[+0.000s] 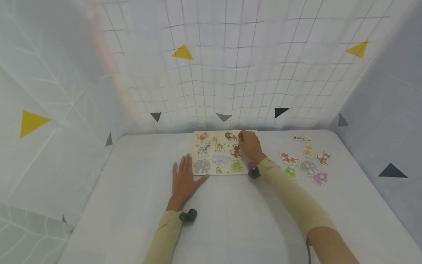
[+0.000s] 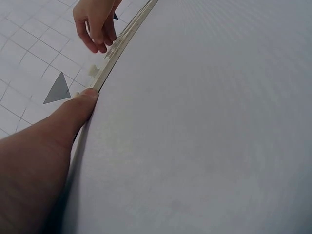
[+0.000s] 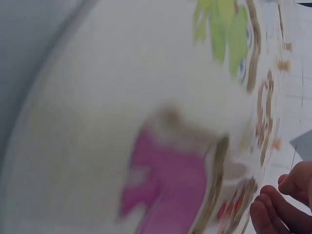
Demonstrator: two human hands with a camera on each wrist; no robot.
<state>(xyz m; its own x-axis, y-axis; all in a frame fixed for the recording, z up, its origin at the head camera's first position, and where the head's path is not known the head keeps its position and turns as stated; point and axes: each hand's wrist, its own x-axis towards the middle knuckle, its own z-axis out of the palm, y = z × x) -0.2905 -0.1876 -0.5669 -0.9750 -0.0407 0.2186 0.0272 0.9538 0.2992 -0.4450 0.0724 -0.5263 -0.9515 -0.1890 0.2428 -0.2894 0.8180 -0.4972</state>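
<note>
A light wooden peg puzzle board [image 1: 225, 174] with animal pictures lies on the white table. Beside its lower left corner rests my left hand [image 1: 182, 183], palm down, fingers spread and straight, with the thumb along the board's front edge. Over the board's upper right part is my right hand [image 1: 251, 146], fingers loosely bent; in the right wrist view nothing shows between thumb and fingers. A lion [image 1: 231, 136] and a kangaroo [image 1: 235, 151] lie just left of it. The purple animal [image 1: 252, 165] at the lower right is partly covered by the right wrist.
Several loose animal pieces lie right of the board: a grey elephant [image 1: 308, 167], a purple one [image 1: 319, 178], a green frog [image 1: 290, 172], an orange one [image 1: 288, 158], a giraffe [image 1: 308, 151], a kangaroo [image 1: 324, 158] and a black-and-white one [image 1: 301, 138]. A patterned curtain [image 1: 227, 84] hangs behind.
</note>
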